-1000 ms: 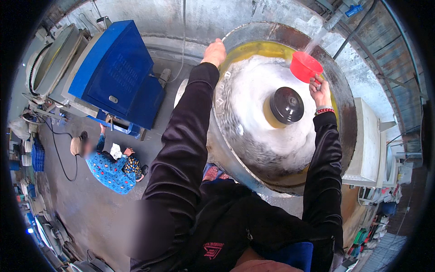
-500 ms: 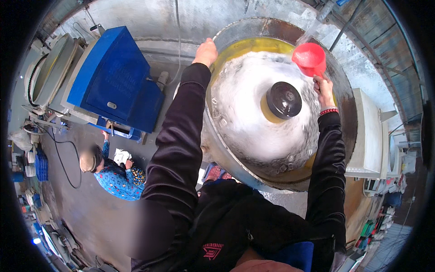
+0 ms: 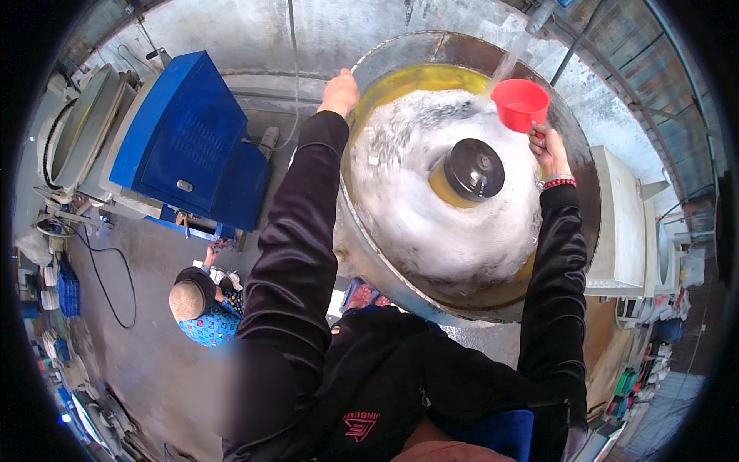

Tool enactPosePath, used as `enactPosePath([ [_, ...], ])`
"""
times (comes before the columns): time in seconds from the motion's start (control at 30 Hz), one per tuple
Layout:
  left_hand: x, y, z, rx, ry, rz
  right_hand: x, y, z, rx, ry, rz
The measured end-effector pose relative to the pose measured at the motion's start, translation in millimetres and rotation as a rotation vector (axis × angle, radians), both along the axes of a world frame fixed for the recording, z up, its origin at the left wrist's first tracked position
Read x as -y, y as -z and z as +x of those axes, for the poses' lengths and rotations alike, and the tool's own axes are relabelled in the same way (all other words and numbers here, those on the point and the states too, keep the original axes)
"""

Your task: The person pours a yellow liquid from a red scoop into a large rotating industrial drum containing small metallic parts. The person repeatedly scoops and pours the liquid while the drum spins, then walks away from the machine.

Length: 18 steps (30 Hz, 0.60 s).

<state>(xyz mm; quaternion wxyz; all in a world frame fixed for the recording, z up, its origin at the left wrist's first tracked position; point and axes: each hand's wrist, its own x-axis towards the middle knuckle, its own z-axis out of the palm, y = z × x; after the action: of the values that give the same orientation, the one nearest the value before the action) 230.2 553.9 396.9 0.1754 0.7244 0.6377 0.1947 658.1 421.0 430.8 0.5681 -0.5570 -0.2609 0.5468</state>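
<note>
Your left hand (image 3: 339,91) grips the far left rim of the big round metal pan (image 3: 385,262). Your right hand (image 3: 548,146) is closed around the handle of a red scoop (image 3: 520,103), up at the far right under a thin stream of water (image 3: 509,61). White foam (image 3: 431,208) fills the pan around a dark round knob (image 3: 474,169). A blue machine (image 3: 185,146) stands to the left.

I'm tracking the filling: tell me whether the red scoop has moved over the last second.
Yes. The red scoop has moved up and away from the black hub, toward the vat's far rim under the water stream.
</note>
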Motion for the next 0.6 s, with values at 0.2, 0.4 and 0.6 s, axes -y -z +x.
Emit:
enactPosePath([
  [0.2,3.3,-1.8,-0.2,0.05,-0.03,-0.021,-29.4,21.4,-30.5,-0.426,0.046,0.0],
  [0.4,5.2,-4.1,1.4,0.069,-0.057,-0.041,-37.2,40.9,-40.7,-0.576,0.115,0.022],
  [0.6,7.2,-8.2,1.7,0.067,-0.057,-0.053,-30.0,49.3,-47.3,-0.577,0.165,0.084],
])
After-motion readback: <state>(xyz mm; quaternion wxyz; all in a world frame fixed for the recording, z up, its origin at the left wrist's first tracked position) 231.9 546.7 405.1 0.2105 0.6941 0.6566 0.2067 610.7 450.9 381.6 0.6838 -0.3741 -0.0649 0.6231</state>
